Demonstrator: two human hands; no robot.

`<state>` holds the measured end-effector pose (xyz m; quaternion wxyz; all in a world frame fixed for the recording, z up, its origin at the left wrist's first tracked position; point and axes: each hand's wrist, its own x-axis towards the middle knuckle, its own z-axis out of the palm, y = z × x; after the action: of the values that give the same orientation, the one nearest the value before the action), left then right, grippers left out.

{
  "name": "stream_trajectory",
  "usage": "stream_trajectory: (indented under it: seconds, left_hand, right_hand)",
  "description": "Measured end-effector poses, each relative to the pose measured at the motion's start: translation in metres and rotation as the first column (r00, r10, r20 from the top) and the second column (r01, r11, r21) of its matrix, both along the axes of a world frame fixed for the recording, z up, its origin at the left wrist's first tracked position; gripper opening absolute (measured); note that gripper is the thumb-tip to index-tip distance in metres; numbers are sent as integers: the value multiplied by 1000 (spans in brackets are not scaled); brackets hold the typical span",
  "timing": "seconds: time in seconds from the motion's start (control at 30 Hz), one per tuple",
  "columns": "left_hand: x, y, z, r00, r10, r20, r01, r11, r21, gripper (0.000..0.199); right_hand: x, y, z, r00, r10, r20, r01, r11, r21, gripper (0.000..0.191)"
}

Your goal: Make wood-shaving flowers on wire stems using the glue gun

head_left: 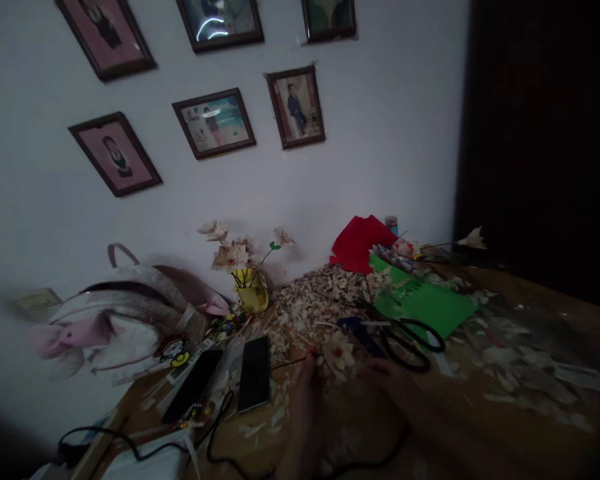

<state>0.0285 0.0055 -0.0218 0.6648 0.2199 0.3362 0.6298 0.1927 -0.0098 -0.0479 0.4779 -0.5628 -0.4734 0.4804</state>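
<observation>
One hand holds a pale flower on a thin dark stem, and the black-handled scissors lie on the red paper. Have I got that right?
Not quite: the black-handled scissors lie by the green sheet, not on the red paper, as the head view shows. One hand does hold the pale flower on its thin dark stem.

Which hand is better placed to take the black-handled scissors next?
Right, probably: the right hand lies nearer the black-handled scissors; the left hand sits farther off, at the paper flower's wire stem.
</observation>
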Motion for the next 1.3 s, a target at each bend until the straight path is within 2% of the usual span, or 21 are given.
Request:
stream_trajectory:
  seconds: [0.23, 0.4, 0.53, 0.6, 0.77, 0.9, 1.0, 1.13, 1.3]
  left_hand:
    - [0, 0, -2, 1000, -10, -10, 10, 999, -43, 31]
    - [0, 0, -11, 999, -18, -37, 16, 999, -29, 30]
    - [1, 0, -17, 992, -98, -77, 96, 995, -21, 30]
    - [3, -2, -18, 992, -91, -93, 90, 996, -14, 29]
    - [5, -6, -15, 973, -70, -218, 71, 997, -7, 33]
    - [3, -7, -15, 933, -63, -355, 88, 995, 55, 32]
    - [3, -7, -15, 919, -54, -391, 90, 993, 74, 33]
    - [3, -6, -14, 911, -39, -410, 70, 996, 61, 30]
    - [4, -10, -10, 944, -71, -323, 98, 993, 67, 22]
  right_hand:
    - [-3, -7, 6, 999, 43, -30, -42, 999, 28, 35]
    - [-4, -6, 6, 999, -10, -32, 11, 999, 44, 36]
    - [-1, -5, 6, 997, -77, -22, 78, 996, 53, 38]
    - [-1, -4, 7, 995, -101, -14, 102, 994, 34, 37]
    - [0, -3, 8, 994, -108, -25, 108, 994, 18, 36]
    - [2, -2, 7, 995, -102, -21, 102, 995, -6, 37]
    - [3, -2, 6, 994, -104, -17, 103, 994, -36, 37]
    - [4, -2, 4, 994, -108, -24, 107, 993, -45, 38]
    - [5, 0, 0, 994, -106, -18, 106, 994, -16, 34]
